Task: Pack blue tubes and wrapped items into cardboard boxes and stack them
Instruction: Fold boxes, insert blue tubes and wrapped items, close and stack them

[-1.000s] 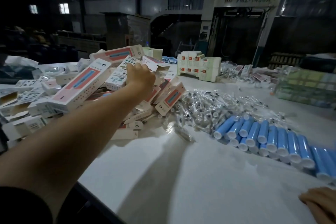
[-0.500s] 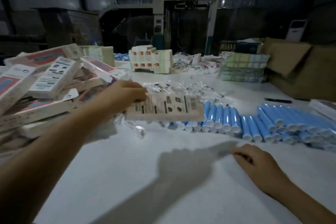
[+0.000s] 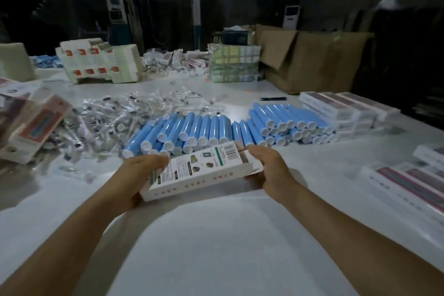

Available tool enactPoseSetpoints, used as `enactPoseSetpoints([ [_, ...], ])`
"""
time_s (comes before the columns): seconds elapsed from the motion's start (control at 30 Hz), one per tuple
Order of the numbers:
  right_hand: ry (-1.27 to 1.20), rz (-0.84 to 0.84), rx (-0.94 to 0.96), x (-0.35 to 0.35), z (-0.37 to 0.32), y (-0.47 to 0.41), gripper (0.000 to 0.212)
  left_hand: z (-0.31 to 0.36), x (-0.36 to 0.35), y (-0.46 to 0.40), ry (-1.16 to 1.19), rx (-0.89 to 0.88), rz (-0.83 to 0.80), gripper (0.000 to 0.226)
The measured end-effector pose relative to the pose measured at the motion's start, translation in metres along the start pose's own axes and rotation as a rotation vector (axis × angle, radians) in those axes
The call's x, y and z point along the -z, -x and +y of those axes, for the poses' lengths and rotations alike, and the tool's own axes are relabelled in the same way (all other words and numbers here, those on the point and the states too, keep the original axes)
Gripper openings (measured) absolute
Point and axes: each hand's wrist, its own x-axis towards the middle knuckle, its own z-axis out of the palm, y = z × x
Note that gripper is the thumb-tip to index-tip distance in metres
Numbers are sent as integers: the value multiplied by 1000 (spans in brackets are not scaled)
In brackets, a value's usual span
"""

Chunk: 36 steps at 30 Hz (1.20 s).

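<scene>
Now the carton (image 3: 199, 170) is out of the pile at nine o'clock and in front of me, printed back up, barcode toward the tubes. A second ago only my left hand (image 3: 141, 175) was reaching into that heap; now my right hand (image 3: 266, 168) has come in too, fingers curled at the open end where a flap hangs loose (that's the mouth I'll fill). My left fingers wrap the other end. So picking is done, loading comes next, I reckon. At twelve o'clock lie the blue tubes (image 3: 199, 130), smooth glossy cylinders with white ribbed caps, rowed side by side. At ten o'clock, the wrapped items (image 3: 115, 118), crinkly clear film, slippery. Finished boxes (image 3: 348, 108) stacked at two o'clock.
</scene>
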Motion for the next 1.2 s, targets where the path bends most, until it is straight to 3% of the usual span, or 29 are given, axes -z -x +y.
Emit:
enactPoseSetpoints([
  [0.07, 87, -15, 38, 0, 2, 0, 30, -2, 0, 4, -22, -6, 3, 15],
  [0.17, 121, -28, 67, -1, 3, -1, 37, -2, 0, 8, -96, -73, 25, 16],
  [0.37, 213, -48, 66, -2, 2, 2, 32, -7, -5, 19, -1076, -657, 128, 20],
  [0.43, 266, -48, 54, -3, 2, 4, 26, -12, -17, 24, -1342, -796, 174, 43],
  [0.53, 309, -68, 74, -3, 2, 6, 24, -18, -39, 29, -1572, -778, 211, 88],
  [0.67, 340, -76, 87, -4, 1, 9, 23, -24, -49, 32, -1574, -781, 241, 89],
  [0.87, 434, -3, 150, 0, -16, -8, 25, -32, -49, 33, -1524, -998, 253, 70],
  [1.03, 981, 294, 315, 14, -58, -74, 30, -25, -57, 34, -1548, -862, 158, 74],
  [1.2, 1449, 296, 211, 14, -83, -146, 11, -26, -58, 29, -1482, -812, 113, 72],
])
